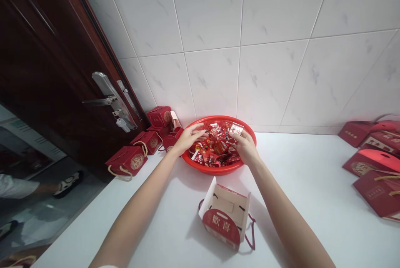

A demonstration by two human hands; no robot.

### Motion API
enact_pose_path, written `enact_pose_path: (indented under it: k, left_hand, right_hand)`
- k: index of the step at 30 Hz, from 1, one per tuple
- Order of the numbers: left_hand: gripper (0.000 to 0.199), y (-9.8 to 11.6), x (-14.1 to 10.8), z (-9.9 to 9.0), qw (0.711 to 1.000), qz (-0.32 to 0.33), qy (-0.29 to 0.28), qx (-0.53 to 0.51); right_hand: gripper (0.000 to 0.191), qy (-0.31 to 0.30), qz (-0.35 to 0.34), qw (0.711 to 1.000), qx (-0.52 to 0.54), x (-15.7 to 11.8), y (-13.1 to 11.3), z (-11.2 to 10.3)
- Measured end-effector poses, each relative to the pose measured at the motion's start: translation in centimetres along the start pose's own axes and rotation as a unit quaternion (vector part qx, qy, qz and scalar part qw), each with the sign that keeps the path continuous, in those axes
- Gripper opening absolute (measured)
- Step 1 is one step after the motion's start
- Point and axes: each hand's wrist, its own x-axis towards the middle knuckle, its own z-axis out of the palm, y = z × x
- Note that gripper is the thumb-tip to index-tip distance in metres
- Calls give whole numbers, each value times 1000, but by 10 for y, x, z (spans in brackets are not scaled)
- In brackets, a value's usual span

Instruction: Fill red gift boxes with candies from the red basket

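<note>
A red plastic basket (215, 171) full of wrapped sweets (215, 147) stands against the tiled wall. Over its left rim reaches my left hand (191, 138), fingers stretched out above the sweets with nothing in them. My right hand (247, 148) is at the basket's right side, pinching a small red and white candy packet (236, 128) between thumb and fingers. Nearer to me, between my forearms, sits an open red gift box (221, 223) with gold characters. Its flaps stand up, its pale inside shows, and dark red cord handles hang at both sides.
Closed red gift boxes (127, 160) with rope handles are grouped left of the basket on the white table (296, 176). Flatter red boxes (375, 193) lie at the right edge. A dark door (56, 43) with a metal handle is at left. Another person's foot (67, 184) shows below.
</note>
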Motion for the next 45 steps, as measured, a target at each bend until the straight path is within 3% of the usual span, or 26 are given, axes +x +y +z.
enact_pose_path:
  k: [3, 6, 10, 15, 17, 18, 20, 23, 25, 30, 37, 45]
  left_hand:
    - [34, 5, -2, -11, 988, 30, -16, 150]
    - [15, 14, -6, -21, 932, 24, -87, 350]
    - [28, 26, -8, -26, 849, -22, -229, 476]
    - [52, 30, -6, -21, 799, -61, -278, 530]
    - [49, 25, -3, -20, 792, -43, -277, 542]
    - [41, 21, -2, -20, 801, -29, -267, 535]
    - [27, 12, 3, -23, 847, -4, -226, 481]
    - [34, 3, 8, -28, 933, 19, -136, 332]
    - [40, 1, 10, -30, 962, 38, -88, 254]
    - [46, 8, 8, -21, 981, 63, -62, 174]
    - [45, 16, 2, 9, 994, 87, 2, 63]
    - [43, 19, -5, 39, 997, 76, -6, -20]
  right_hand:
    - [40, -2, -1, 1000, -5, -1, -1, 1]
    - [41, 1, 1, 1000, 0, -1, -2, 1]
    - [42, 1, 3, 1000, 6, -1, -1, 1]
    - [43, 7, 9, 1000, -9, -2, -2, 1]
    - [44, 9, 13, 1000, -12, -2, -2, 1]
    - [43, 7, 11, 1000, -12, -2, -2, 1]
    - [42, 4, 4, 1000, -7, -2, -1, 1]
    - [42, 0, -2, 1000, 2, 0, -1, 1]
    - [43, 3, 2, 1000, -1, 0, -1, 0]
    - [42, 5, 12, 1000, -14, -1, -2, 0]
    - [43, -12, 4, 1000, -12, -2, -2, 1]
    - [42, -16, 6, 1000, -6, -5, -5, 4]
